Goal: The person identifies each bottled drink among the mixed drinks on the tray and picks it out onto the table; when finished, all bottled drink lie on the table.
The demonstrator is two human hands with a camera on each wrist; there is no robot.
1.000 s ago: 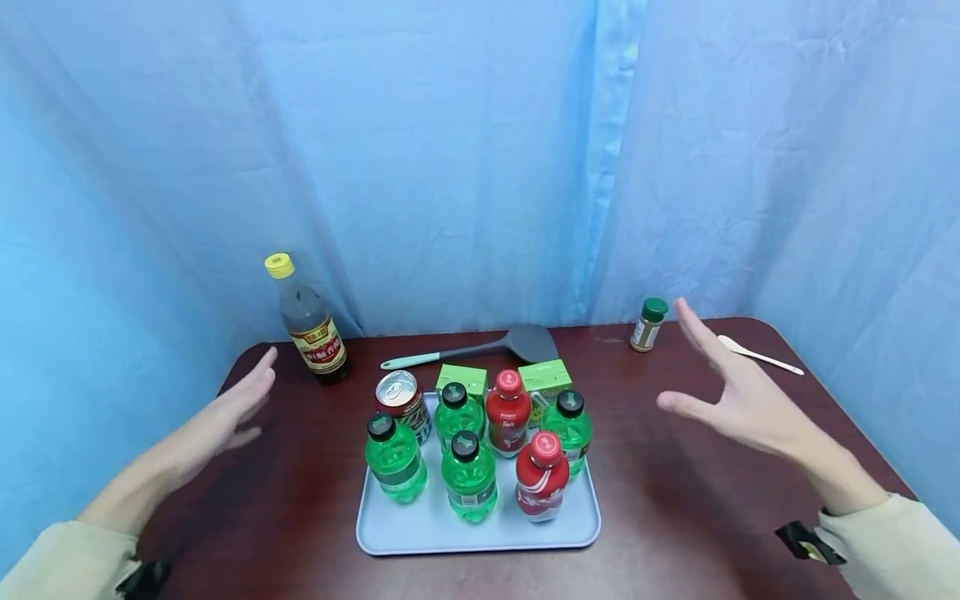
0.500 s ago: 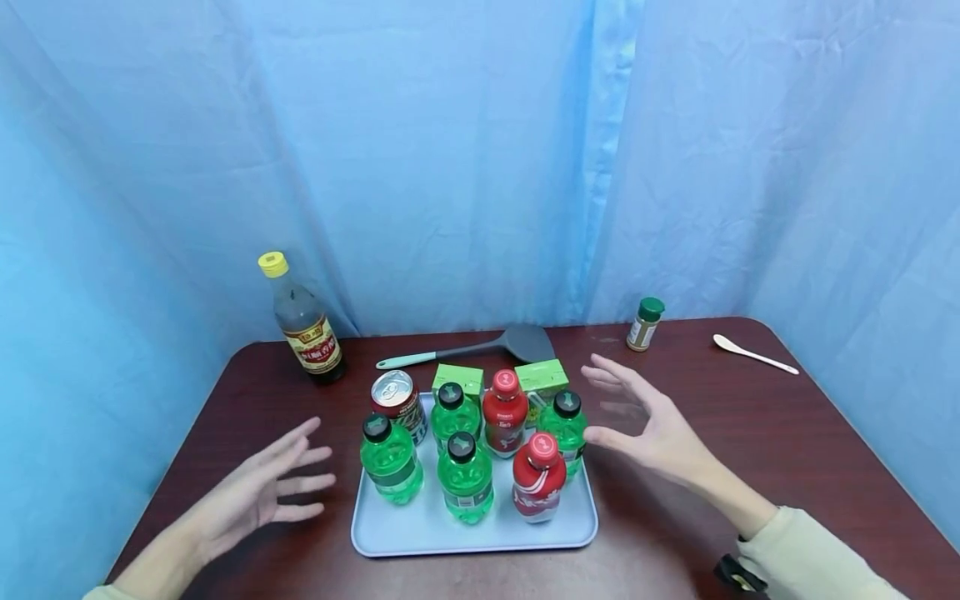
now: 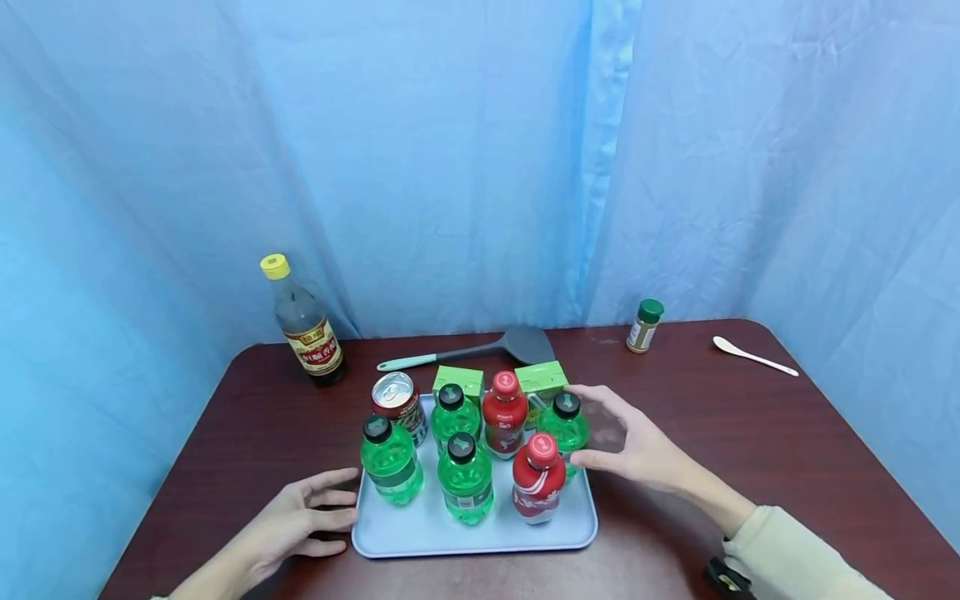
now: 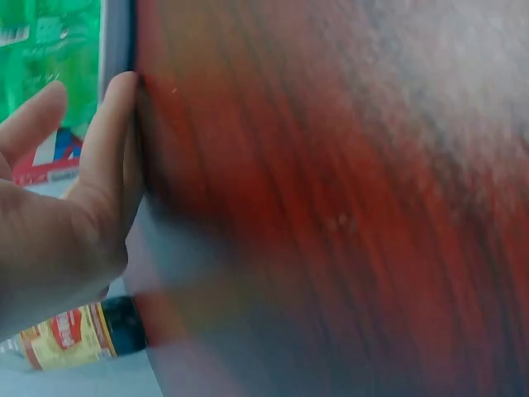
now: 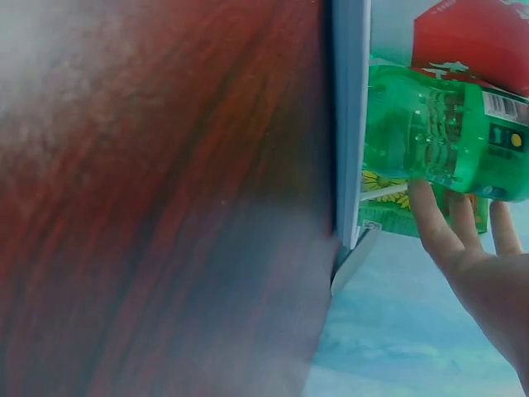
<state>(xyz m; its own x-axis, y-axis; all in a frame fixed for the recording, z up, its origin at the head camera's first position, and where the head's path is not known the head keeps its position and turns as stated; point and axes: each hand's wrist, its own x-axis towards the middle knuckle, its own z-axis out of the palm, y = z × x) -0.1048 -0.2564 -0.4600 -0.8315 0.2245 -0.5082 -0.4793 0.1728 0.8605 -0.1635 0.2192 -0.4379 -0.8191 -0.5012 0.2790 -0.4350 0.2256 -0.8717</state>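
Note:
In the head view a light tray [image 3: 420,542] bears several green bottles, two red bottles [image 3: 538,492], a soda can [image 3: 397,408] and two green cartons [image 3: 459,380]. My left hand [image 3: 296,521] is at the tray's left rim, fingertips right at its edge; the left wrist view shows those fingers [image 4: 107,141] fairly straight. At the tray's right side my right hand [image 3: 637,446] reaches toward the green bottle [image 3: 564,429] there, thumb in front and fingers behind. Fingertips [image 5: 423,198] meet that bottle's side in the right wrist view, where the thumb is out of sight.
A dark sauce bottle [image 3: 311,337] with a yellow cap stands at the back left. Behind the tray lies a grey spatula [image 3: 525,343]. A spice jar [image 3: 643,329] and a small white spoon [image 3: 753,357] are at the back right. Blue curtains [image 3: 450,167] hang behind the table.
Both hands have come down and inward from wide apart over the table. The left is now at the tray's left rim, the right beside the right-hand green bottle. The objects stay put.

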